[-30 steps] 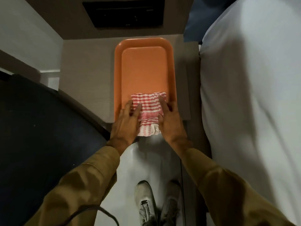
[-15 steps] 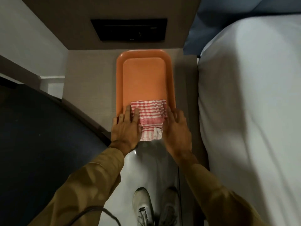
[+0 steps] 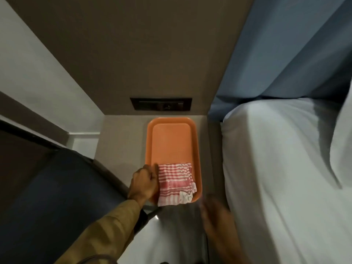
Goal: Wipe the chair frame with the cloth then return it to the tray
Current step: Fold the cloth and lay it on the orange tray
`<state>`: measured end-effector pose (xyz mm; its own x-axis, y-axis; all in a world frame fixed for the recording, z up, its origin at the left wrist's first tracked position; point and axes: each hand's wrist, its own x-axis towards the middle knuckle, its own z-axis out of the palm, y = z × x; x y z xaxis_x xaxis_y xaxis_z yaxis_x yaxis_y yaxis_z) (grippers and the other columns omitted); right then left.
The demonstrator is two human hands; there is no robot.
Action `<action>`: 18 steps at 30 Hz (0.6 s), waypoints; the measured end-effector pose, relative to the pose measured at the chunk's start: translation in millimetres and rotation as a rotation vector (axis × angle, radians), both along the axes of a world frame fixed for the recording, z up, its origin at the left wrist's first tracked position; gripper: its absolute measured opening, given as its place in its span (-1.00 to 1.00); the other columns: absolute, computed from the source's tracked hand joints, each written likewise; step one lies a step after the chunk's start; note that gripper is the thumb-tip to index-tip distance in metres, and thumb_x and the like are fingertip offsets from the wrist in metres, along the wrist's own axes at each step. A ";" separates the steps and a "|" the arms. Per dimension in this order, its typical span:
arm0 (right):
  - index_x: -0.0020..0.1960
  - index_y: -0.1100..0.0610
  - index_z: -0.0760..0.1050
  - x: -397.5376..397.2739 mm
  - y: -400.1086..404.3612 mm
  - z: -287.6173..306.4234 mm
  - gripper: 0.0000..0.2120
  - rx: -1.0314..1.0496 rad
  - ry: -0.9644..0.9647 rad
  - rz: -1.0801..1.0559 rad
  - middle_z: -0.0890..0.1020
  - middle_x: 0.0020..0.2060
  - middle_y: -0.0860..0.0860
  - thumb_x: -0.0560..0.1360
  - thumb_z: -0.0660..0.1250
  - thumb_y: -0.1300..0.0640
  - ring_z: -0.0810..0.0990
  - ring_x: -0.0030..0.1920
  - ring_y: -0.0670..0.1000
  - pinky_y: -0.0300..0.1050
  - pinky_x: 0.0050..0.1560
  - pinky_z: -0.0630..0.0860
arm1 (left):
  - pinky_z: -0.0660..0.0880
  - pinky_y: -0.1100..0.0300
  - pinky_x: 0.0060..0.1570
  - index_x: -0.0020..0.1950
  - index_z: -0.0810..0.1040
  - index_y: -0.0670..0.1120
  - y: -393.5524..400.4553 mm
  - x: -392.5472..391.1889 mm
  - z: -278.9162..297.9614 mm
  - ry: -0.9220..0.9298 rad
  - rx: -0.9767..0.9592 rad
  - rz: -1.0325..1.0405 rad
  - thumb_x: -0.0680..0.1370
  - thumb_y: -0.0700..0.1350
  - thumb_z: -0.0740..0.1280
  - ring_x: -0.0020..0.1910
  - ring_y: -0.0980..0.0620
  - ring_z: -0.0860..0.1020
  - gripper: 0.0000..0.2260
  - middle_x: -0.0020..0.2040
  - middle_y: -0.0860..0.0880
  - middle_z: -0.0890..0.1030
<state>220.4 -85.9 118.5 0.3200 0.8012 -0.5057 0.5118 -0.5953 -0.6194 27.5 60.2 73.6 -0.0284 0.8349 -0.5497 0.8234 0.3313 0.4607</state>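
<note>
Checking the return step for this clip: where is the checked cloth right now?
In the head view, the red-and-white cloth lies folded at the near end of the orange tray, one corner overhanging the near rim. The left hand touches its left edge.

Cloth in tray's near end

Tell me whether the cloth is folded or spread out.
Folded. The checked cloth lies as a compact layered pad at the near end of the orange tray, one corner hanging over the rim.
</note>
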 end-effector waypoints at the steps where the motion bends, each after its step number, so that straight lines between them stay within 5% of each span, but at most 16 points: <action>1: 0.29 -0.14 0.62 0.8 21.7 -20.9 -0.76 0.090 -0.001 -0.014 0.76 0.14 -0.08 0.70 0.32 0.12 0.78 0.10 -0.04 -0.13 0.25 0.66 | 0.56 -0.11 0.39 0.34 0.56 -0.19 -3.3 6.2 -19.0 -0.009 0.001 -0.006 0.74 -0.06 0.24 0.32 -0.32 0.62 -0.73 0.32 -0.27 0.65; 3: 0.52 0.10 0.49 -5.3 65.7 -62.7 -0.62 0.133 -0.027 0.029 0.68 0.37 0.11 0.72 0.27 0.12 0.71 0.29 0.15 -0.08 0.35 0.57 | 0.53 -0.12 0.38 0.40 0.46 -0.18 -11.8 16.0 -57.4 -0.032 0.000 0.001 0.72 -0.13 0.26 0.32 -0.35 0.58 -0.73 0.35 -0.29 0.57; 6: 0.66 0.15 0.23 -20.4 106.2 -109.3 -0.48 0.028 -0.025 0.005 0.47 0.57 0.21 0.73 0.20 0.09 0.56 0.47 0.32 0.12 0.51 0.49 | 0.52 -0.05 0.31 0.39 0.39 -0.17 -23.7 20.0 -98.6 -0.102 0.073 0.094 0.71 -0.16 0.30 0.21 -0.25 0.58 -0.73 0.36 -0.24 0.50; 12: 0.68 0.09 0.11 -28.7 111.1 -143.3 -0.38 -0.049 -0.252 0.034 0.53 0.52 0.17 0.72 0.28 0.04 0.65 0.39 0.28 0.26 0.42 0.63 | 0.50 0.24 0.02 0.21 0.35 0.00 -27.5 18.7 -124.7 -0.220 0.216 0.181 0.66 -0.27 0.38 -0.11 0.12 0.57 -0.72 -0.04 0.05 0.56; 15: 0.63 0.09 0.20 -28.1 111.2 -142.3 -0.48 0.082 -0.179 0.010 0.56 0.49 0.14 0.73 0.25 0.03 0.67 0.37 0.25 0.27 0.40 0.65 | 0.43 0.53 -0.07 0.19 0.35 0.01 -24.0 19.8 -119.6 -0.248 0.284 0.176 0.66 -0.32 0.32 -0.08 0.24 0.53 -0.73 0.04 0.02 0.55; 17: 0.62 0.07 0.21 -28.7 109.0 -136.2 -0.38 0.186 -0.068 -0.016 0.52 0.53 0.11 0.69 0.12 -0.25 0.66 0.39 0.20 0.27 0.42 0.63 | 0.41 0.60 -0.03 0.19 0.39 -0.06 -19.9 19.9 -116.8 -0.233 0.368 0.163 0.66 -0.33 0.28 -0.04 0.26 0.49 -0.79 0.14 -0.04 0.52; 18: 0.63 0.05 0.19 -28.8 109.1 -134.0 -0.17 0.203 -0.031 -0.026 0.48 0.56 0.09 0.58 -0.03 -0.49 0.63 0.43 0.16 0.25 0.46 0.60 | 0.40 0.62 0.00 0.21 0.41 -0.11 -16.9 19.2 -118.2 -0.219 0.396 0.154 0.67 -0.32 0.26 -0.03 0.27 0.48 -0.83 0.16 -0.05 0.51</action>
<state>191.6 23.2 -15.5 0.3552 0.8767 -0.3244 0.5186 -0.4735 -0.7119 46.7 43.4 -44.7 -0.0869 0.9767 -0.1965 0.6478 0.2052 0.7336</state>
